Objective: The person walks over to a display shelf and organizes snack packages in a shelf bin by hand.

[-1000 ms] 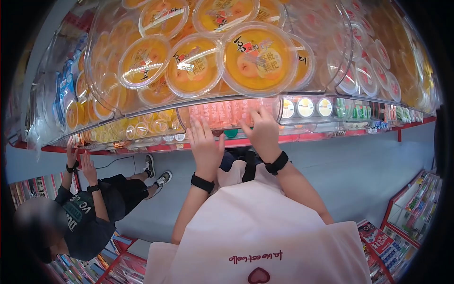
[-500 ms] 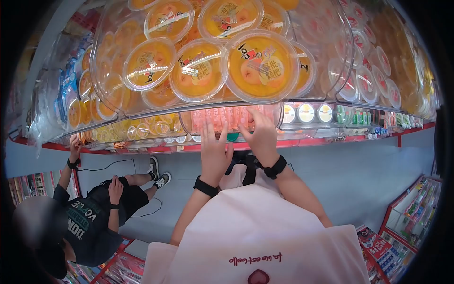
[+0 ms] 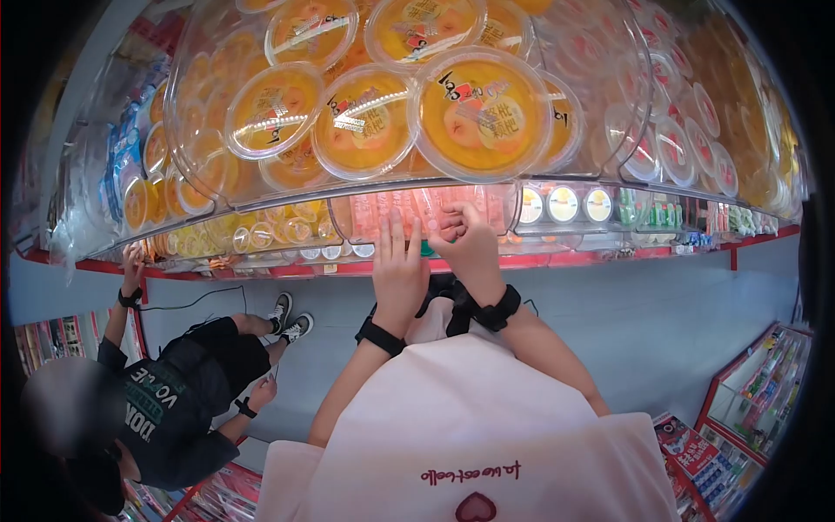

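From where I stand, the shopper's left hand (image 3: pixel 399 277) reaches flat to the shelf, fingers straight and grasping nothing that I can see. The right hand (image 3: pixel 476 254) sits just beside it, fingers bent inward; I can't tell whether they grip anything. Before both, glossy pink plastic packets (image 3: pixel 371 210) stand in a row on the shelf, below big round clear tubs of orange jelly (image 3: pixel 484 113).

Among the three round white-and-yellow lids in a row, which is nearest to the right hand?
The leftmost lid, on the side toward the pink packets; the middle lid and rightmost lid are farther from the right hand.
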### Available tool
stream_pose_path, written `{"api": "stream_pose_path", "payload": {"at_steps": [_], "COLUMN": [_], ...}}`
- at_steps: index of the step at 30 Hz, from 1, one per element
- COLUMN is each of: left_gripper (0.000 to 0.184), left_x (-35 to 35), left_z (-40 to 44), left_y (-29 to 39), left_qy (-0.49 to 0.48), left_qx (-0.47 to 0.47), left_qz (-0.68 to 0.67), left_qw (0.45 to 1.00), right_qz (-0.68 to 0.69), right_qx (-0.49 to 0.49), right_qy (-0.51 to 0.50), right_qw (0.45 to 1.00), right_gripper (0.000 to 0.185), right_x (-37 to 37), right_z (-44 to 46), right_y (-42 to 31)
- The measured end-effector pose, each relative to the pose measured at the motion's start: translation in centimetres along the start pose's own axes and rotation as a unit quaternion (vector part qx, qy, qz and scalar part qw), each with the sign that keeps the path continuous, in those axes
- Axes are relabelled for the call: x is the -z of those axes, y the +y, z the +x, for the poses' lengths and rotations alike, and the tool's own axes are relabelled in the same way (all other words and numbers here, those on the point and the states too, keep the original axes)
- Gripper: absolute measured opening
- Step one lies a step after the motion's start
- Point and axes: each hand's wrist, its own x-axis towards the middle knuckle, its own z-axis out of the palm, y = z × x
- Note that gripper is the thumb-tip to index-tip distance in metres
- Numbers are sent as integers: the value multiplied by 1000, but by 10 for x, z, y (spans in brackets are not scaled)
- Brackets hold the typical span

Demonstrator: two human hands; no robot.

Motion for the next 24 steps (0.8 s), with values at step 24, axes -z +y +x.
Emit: {"api": "stream_pose_path", "payload": {"at_steps": [24], "left_gripper": [59], "left_x": [7], "left_z": [1], "left_y": [0], "left_qy": [20], "left_qx": [15], "left_qz": [-45], "left_qw": [999], "right_qz": [-68], "right_qx": [194], "right_qy": [38], "right_qw": [978], "right_gripper": [31], "right_x": [-13], "right_z": [4], "right_y": [21]}}
